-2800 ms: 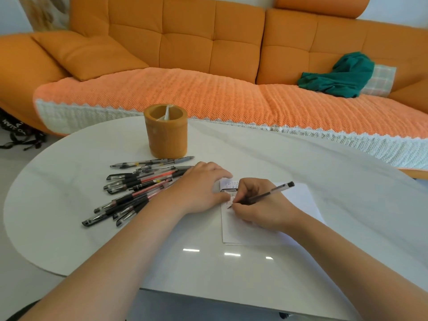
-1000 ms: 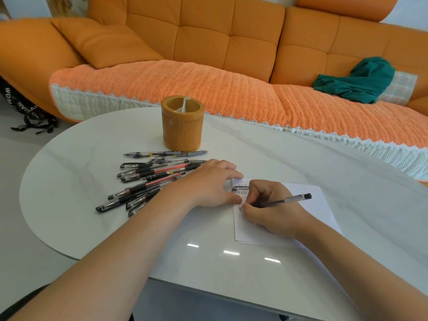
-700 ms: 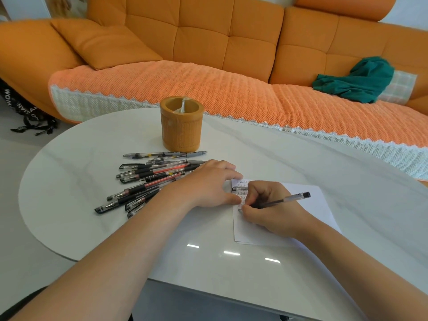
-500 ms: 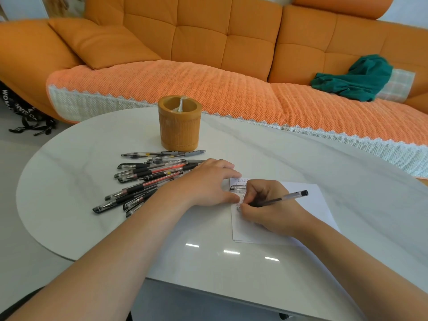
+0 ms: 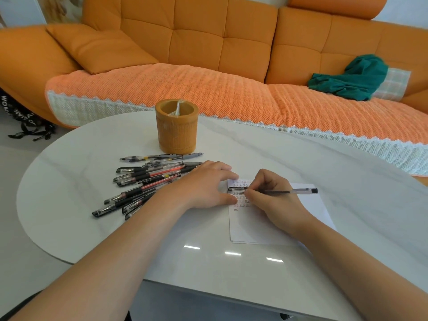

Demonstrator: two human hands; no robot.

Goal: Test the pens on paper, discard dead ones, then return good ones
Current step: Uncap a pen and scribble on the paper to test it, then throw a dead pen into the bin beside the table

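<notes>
Two hands work at the paper (image 5: 266, 225), mid-table. Right hand (image 5: 273, 202) pinches a pen (image 5: 289, 192) in a writing grip, with its fingers curled round the barrel. The tip is down on the paper's upper left and the back end points right. Left hand (image 5: 203, 186) lies flat with fingers fairly straight, holding nothing and pinning the paper's left edge. A small dark piece (image 5: 236, 189) lies on the paper between the hands. It's likely the cap, but I can't confirm. Rows of small marks fill the top left and the rest is blank.

My read of the step in hand: a test stroke with this pen. The fingers hide whether ink is coming out.

Just left of the left hand, a pile of pens (image 5: 143, 181) lies loose on the table (image 5: 69, 181), some under the wrist. I can't tell tested from untested. Beyond the pile the holder (image 5: 177, 126) stands upright with only a clear scrap poking out and no pens visible in it. The return step looks not begun.

The next move calls for lifting the tip, checking the mark, recapping, then sorting: good ones to the holder, dead ones out. No bin is in view, so the discard spot is unknown. The holder sits past the pile, so reach over without raking pens off.

Far back is a sofa (image 5: 208, 42) with a green cloth (image 5: 347, 77) on it.
</notes>
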